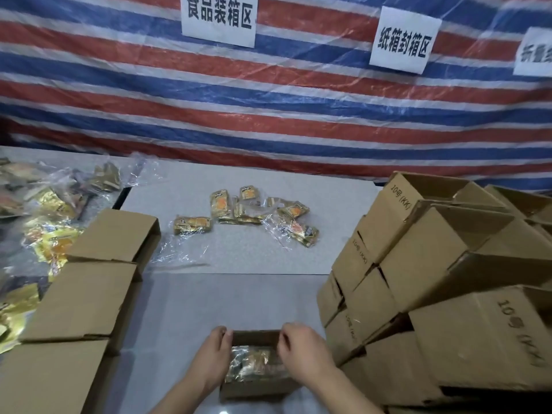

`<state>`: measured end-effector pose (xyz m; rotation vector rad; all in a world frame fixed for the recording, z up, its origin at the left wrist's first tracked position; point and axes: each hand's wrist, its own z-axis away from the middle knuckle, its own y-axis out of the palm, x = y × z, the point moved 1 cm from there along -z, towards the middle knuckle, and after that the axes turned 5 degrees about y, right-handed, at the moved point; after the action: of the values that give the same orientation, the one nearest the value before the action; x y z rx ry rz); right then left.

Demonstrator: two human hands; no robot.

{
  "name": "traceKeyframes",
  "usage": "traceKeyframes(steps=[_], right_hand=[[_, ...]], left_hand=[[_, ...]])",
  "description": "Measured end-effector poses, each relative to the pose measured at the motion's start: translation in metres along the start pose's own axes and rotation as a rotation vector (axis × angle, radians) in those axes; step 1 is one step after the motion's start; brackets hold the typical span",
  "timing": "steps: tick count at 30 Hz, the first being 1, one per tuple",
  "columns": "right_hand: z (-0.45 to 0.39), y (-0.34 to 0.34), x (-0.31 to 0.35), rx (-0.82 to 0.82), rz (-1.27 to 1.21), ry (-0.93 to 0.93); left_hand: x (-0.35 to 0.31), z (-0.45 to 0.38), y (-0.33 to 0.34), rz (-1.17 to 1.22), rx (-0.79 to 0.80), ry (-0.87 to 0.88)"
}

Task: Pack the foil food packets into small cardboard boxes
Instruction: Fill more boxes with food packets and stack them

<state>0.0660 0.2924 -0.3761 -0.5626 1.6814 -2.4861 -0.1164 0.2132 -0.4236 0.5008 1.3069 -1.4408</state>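
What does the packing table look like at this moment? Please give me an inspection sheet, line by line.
Surface: grey table, mostly free in the middle.
Job's things: open small box at the near edge with foil packets inside; loose foil packets farther back at the centre; closed boxes in a row on the left; pile of empty boxes on the right.
Clutter: clear plastic wrap near the loose packets; heap of bagged packets at far left.
Hands: left hand and right hand both grip the open box at its sides.
Cables: nothing seen.
Surroundings: striped tarpaulin behind, with paper signs on it.
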Motion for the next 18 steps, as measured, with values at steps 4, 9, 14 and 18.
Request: traceKeyframes(steps=[4, 9, 14, 18], right_hand=[[0.005, -0.005, -0.013, -0.036, 0.008, 0.152], [0.008, 0.004, -0.007, 0.114, -0.001, 0.2], [0.024, -0.011, 0.003, 0.053, 0.042, 0.156], [0.043, -0.041, 0.011, -0.014, 0.025, 0.079]], left_hand=[[0.003, 0.005, 0.0, 0.023, -0.023, 0.015], [0.004, 0.005, 0.0, 0.023, -0.037, -0.016], [-0.004, 0.012, -0.018, -0.09, -0.055, 0.036], [-0.038, 0.032, -0.038, -0.082, -0.091, 0.099]])
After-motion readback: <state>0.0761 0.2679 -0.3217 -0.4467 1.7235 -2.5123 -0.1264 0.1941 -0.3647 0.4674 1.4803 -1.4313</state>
